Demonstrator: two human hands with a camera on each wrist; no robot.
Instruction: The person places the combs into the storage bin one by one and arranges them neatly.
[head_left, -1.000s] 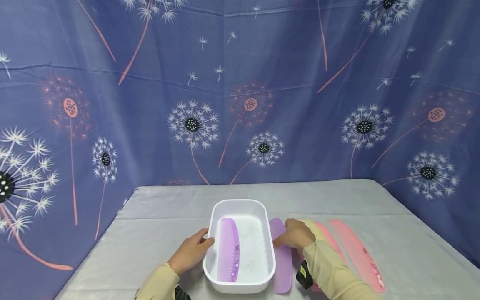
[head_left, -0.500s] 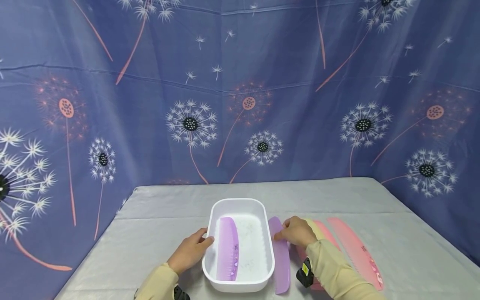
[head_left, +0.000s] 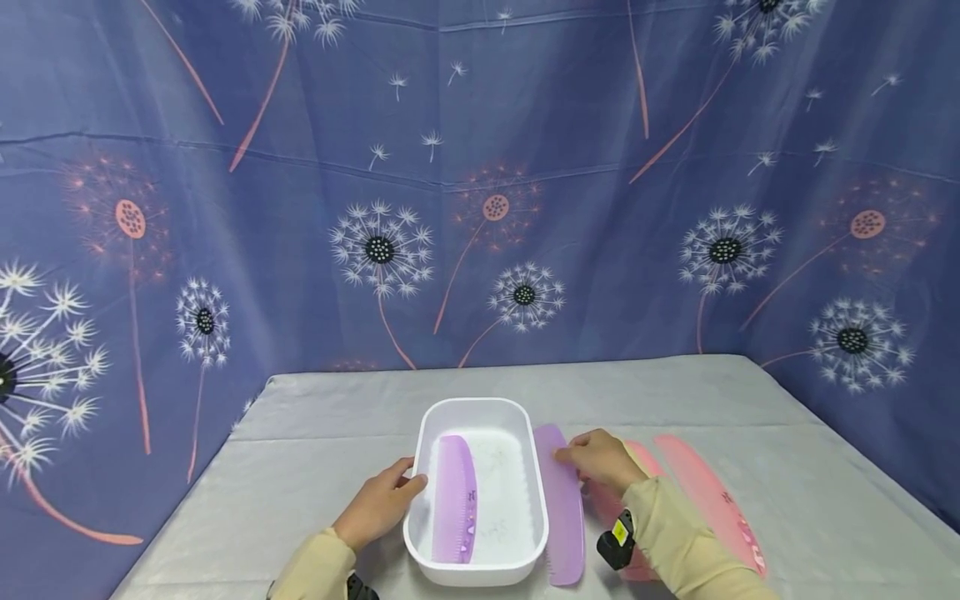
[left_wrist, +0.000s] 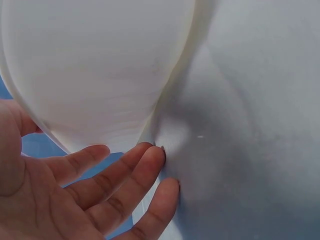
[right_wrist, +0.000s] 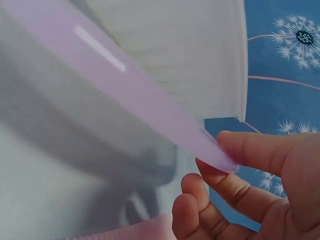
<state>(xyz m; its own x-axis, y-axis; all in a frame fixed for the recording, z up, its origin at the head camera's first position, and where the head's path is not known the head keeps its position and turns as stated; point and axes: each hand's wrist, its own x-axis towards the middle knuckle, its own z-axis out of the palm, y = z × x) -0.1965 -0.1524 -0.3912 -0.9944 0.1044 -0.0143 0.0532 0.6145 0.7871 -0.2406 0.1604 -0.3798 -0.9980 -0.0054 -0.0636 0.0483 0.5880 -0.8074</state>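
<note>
A white plastic tub [head_left: 415, 546] stands on the table with a purple comb [head_left: 452, 500] lying inside along its left half. My left hand [head_left: 381, 504] holds the tub by its left side, thumb over the rim and fingers along the outer wall. Right of the tub, a second purple comb [head_left: 564, 517] is pinched near its far end by my right hand [head_left: 603, 460]. In the right wrist view, thumb and index finger grip the tip of this purple comb [right_wrist: 135, 95], which is lifted at a slant and casts a shadow on the cloth.
A pink comb [head_left: 708, 492] lies at the right on the grey tablecloth [head_left: 337, 408]. Partly hidden under my right forearm are another pink comb [head_left: 637, 571] and a yellow one [head_left: 628, 447]. A blue dandelion-print curtain [head_left: 600, 167] hangs behind the table.
My right hand, first resting at the second purple comb's edge, now pinches its far end and has raised it slightly. The left hand and the tub stay in place.
</note>
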